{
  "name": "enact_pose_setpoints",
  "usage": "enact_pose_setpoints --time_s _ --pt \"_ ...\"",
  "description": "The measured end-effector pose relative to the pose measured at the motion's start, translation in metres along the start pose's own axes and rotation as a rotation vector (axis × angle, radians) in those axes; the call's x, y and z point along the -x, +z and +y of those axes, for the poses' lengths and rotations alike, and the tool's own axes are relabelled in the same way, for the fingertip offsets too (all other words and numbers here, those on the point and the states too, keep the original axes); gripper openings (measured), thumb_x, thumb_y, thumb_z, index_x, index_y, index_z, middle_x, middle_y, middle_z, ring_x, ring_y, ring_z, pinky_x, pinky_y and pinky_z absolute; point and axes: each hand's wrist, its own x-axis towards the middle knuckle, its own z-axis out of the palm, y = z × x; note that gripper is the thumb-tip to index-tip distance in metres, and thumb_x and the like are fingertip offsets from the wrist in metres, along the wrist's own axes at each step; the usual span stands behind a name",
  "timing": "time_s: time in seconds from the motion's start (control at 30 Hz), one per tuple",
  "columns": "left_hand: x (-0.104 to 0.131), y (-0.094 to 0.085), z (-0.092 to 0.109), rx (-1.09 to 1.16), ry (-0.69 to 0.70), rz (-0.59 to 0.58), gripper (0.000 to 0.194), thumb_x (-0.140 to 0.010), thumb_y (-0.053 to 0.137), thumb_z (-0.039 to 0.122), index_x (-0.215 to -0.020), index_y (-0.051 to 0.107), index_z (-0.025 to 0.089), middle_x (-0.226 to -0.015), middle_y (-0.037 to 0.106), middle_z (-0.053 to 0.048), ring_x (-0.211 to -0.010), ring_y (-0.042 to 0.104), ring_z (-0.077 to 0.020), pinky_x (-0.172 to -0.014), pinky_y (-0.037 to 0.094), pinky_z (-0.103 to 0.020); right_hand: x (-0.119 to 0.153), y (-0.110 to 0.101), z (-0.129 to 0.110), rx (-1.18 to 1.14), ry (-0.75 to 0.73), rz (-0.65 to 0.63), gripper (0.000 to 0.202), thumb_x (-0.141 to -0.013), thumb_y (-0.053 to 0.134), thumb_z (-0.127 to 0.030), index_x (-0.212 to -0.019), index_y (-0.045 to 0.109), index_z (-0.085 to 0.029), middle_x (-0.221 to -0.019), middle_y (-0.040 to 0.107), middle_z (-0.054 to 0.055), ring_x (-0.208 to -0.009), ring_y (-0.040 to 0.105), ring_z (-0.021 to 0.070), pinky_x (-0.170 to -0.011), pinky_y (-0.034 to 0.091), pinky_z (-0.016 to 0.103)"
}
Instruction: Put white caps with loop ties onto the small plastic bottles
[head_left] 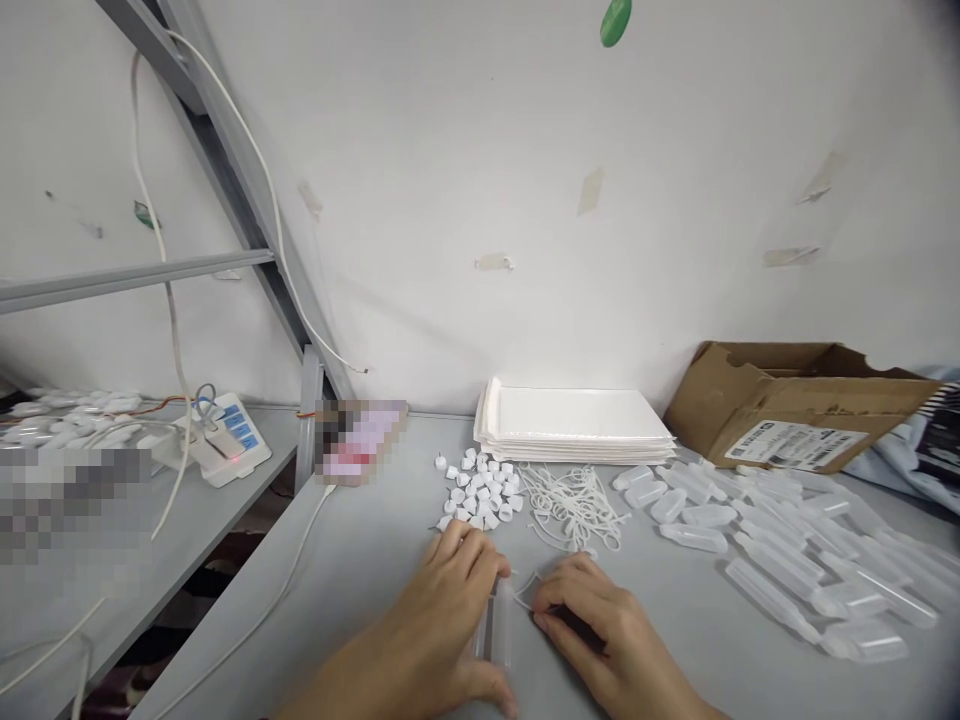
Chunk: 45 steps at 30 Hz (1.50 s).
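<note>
Nearest, our left hand [442, 610] closed round a clear tube [499, 625] on the grey table [360, 560]; our right hand [592, 620] pinching a white loop [525, 585] at its top; beyond, white caps [484, 490], loose loops [574, 505], more tubes [780, 560]; farthest, stacked trays [574, 420], cardboard box [787, 400].

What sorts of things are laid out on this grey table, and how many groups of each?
Heap of small white caps: 1
Tangle of white loops: 1
Spread of clear tubes: 1
Stack of white trays: 1
Cardboard box: 1
Clear tube between left hand and right hand: 1
Total: 6
</note>
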Motion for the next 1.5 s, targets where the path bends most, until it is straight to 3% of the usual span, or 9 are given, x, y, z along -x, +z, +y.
enact_pose_setpoints --time_s 0.2,0.37,0.83,0.97,1.07,1.17,1.3,1.4,1.5 --pt "0.003 -0.006 0.006 -0.064 -0.014 -0.046 0.072 -0.06 0.08 0.047 -0.116 0.053 0.012 -0.116 0.05 -0.013 -0.11 0.04 -0.0319 -0.095 0.038 -0.049 0.0 0.002 -0.001 0.025 -0.057 0.03 0.016 -0.085 0.048 -0.005 -0.085 0.057 -0.019 -0.084 0.066 0.004 -0.083 0.057 0.0178 -0.075 0.049 0.032" --pt "0.008 -0.008 0.009 -0.03 0.007 -0.042 0.057 -0.065 0.079 0.039 -0.112 0.055 0.018 -0.115 0.05 -0.009 -0.112 0.039 -0.0301 -0.096 0.038 -0.047 0.001 0.003 -0.001 0.021 -0.08 0.037 0.02 -0.085 0.047 -0.003 -0.088 0.056 -0.021 -0.088 0.067 0.003 -0.085 0.057 0.0178 -0.076 0.05 0.032" --pt "0.012 -0.009 0.004 -0.064 0.031 0.043 0.057 -0.057 0.083 0.041 -0.102 0.058 0.017 -0.111 0.051 -0.007 -0.107 0.042 -0.0279 -0.091 0.042 -0.045 0.001 0.0 -0.007 0.037 -0.144 0.149 0.015 -0.087 0.047 -0.008 -0.087 0.056 -0.02 -0.085 0.065 0.004 -0.082 0.058 0.0174 -0.074 0.05 0.032" --pt "0.014 -0.01 0.003 -0.019 0.057 0.057 0.065 -0.056 0.084 0.04 -0.11 0.056 0.017 -0.114 0.051 -0.008 -0.111 0.041 -0.0284 -0.093 0.041 -0.046 -0.001 -0.021 -0.005 0.176 -0.216 0.229 0.016 -0.09 0.044 -0.012 -0.093 0.057 -0.02 -0.089 0.065 0.007 -0.085 0.059 0.0192 -0.075 0.05 0.036" --pt "0.014 -0.009 0.003 0.034 0.077 0.088 0.068 -0.06 0.081 0.045 -0.116 0.053 0.018 -0.118 0.051 -0.009 -0.113 0.041 -0.0282 -0.094 0.041 -0.045 0.001 -0.044 0.002 0.284 -0.162 0.272 0.016 -0.09 0.045 -0.015 -0.094 0.059 -0.021 -0.093 0.065 0.008 -0.088 0.06 0.0199 -0.077 0.05 0.036" --pt "0.011 -0.005 0.001 0.07 0.105 0.201 0.048 -0.076 0.07 0.042 -0.115 0.054 0.021 -0.117 0.053 -0.007 -0.111 0.043 -0.0259 -0.092 0.044 -0.042 0.005 -0.059 0.009 0.366 -0.058 0.179 0.015 -0.089 0.048 -0.015 -0.095 0.06 -0.021 -0.095 0.066 0.007 -0.088 0.061 0.0193 -0.077 0.051 0.034" --pt "0.002 0.003 -0.001 0.022 0.154 0.416 0.018 -0.089 0.054 0.029 -0.104 0.058 0.02 -0.106 0.057 -0.006 -0.105 0.047 -0.0237 -0.088 0.046 -0.039 0.006 -0.073 0.014 0.634 -0.043 0.003 0.025 -0.088 0.044 -0.006 -0.097 0.062 -0.019 -0.101 0.066 0.009 -0.091 0.06 0.0216 -0.077 0.048 0.037" --pt "-0.009 0.006 0.009 -0.084 0.211 0.46 0.015 -0.09 0.048 0.017 -0.1 0.059 0.019 -0.103 0.057 -0.007 -0.102 0.047 -0.0234 -0.086 0.046 -0.039 0.005 -0.092 0.016 0.837 0.122 -0.054 0.022 -0.086 0.047 -0.005 -0.094 0.064 -0.016 -0.098 0.066 0.011 -0.091 0.06 0.0254 -0.076 0.046 0.039" --pt "-0.026 0.006 0.029 -0.221 0.318 0.373 0.017 -0.088 0.048 0.011 -0.098 0.059 0.018 -0.104 0.057 -0.008 -0.101 0.046 -0.0239 -0.084 0.046 -0.039 0.008 -0.117 0.018 0.913 0.361 -0.074 0.011 -0.085 0.054 -0.011 -0.086 0.064 -0.015 -0.09 0.067 0.012 -0.088 0.062 0.0274 -0.07 0.044 0.036"
